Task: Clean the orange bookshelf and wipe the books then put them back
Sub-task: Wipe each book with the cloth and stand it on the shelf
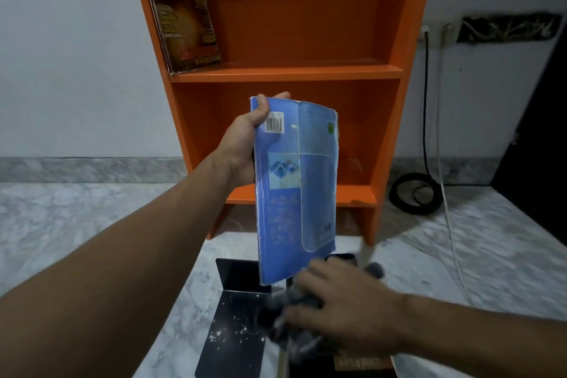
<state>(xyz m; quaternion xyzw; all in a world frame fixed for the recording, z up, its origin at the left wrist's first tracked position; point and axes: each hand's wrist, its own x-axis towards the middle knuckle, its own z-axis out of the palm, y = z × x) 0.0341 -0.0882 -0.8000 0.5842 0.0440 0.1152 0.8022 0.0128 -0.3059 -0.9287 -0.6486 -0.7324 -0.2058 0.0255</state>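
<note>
While left fingers pinch the blue book at its top, right fingers clutch a grey cloth.

Body in view: two arms only, both bare from frame edge to fingertips. Left forearm, below and left of the orange bookshelf: looks broad near the camera (wide-angle stretch) and narrows toward the wrist. Left hand, in front of the bookshelf's lower compartment: sharp, with thumb and palm edge clearly outlined. Right forearm, below and right of the bookshelf: shorter length showing. Right hand, below the bookshelf's foot: motion-blurred, finger outlines soft, fine detail not resolvable.
</note>
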